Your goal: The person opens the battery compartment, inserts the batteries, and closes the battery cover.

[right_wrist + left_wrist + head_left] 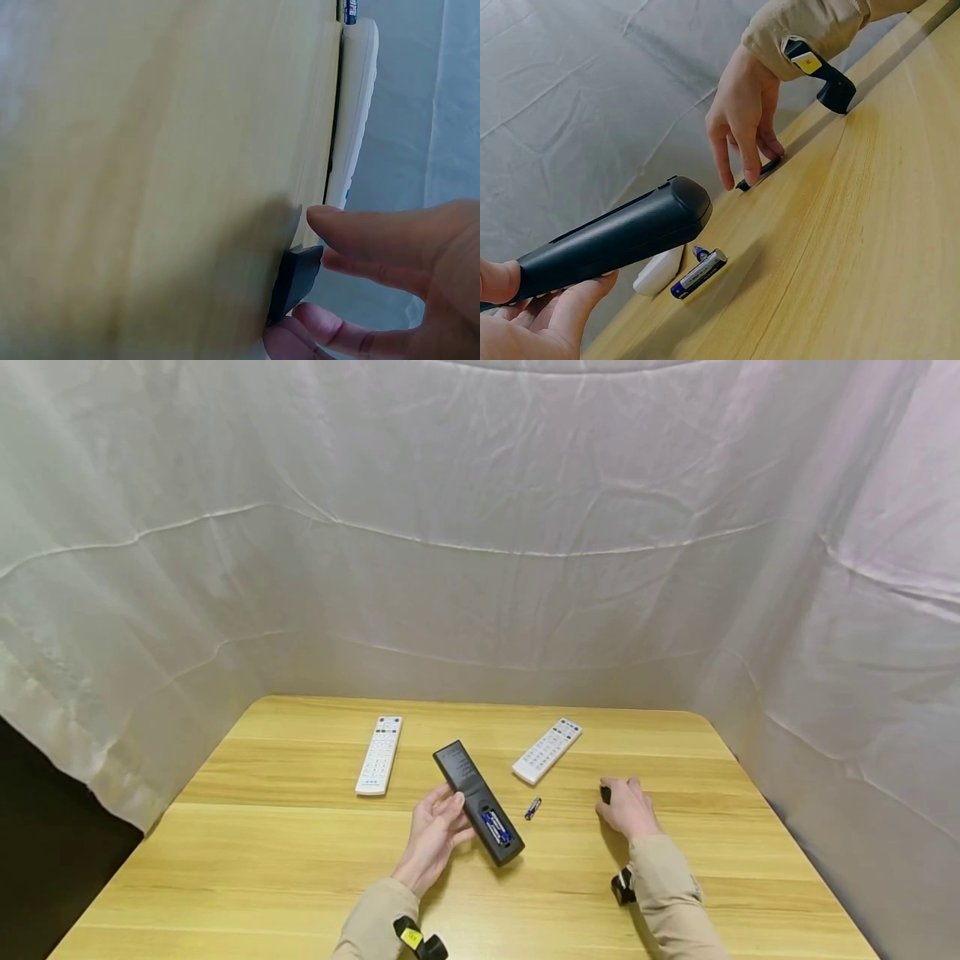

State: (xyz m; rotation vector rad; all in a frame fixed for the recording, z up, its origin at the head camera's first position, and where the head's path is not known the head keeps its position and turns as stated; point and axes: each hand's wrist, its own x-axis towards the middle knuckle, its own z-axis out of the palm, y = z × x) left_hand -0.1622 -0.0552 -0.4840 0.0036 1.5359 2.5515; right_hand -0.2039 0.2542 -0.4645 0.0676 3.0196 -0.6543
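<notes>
My left hand (435, 839) grips a black remote control (468, 781) above the table, its back turned up. The battery compartment lies uncovered, with blue-and-silver batteries (496, 827) inside. In the left wrist view the remote (622, 232) shows from its side, between thumb and fingers. Over to the right, my right hand (630, 807) holds a small black battery cover (298, 277) at the tabletop, fingers curled about it. Between the hands lies a loose battery (533, 808); a second blue end (700, 253) shows right behind it in the left wrist view.
One white remote (379, 756) lies at the back left of the wooden table (262, 860), buttons up. Another white remote (547, 751) lies slanted behind the loose battery. Pale curtains (480, 593) hang around the table's back and sides.
</notes>
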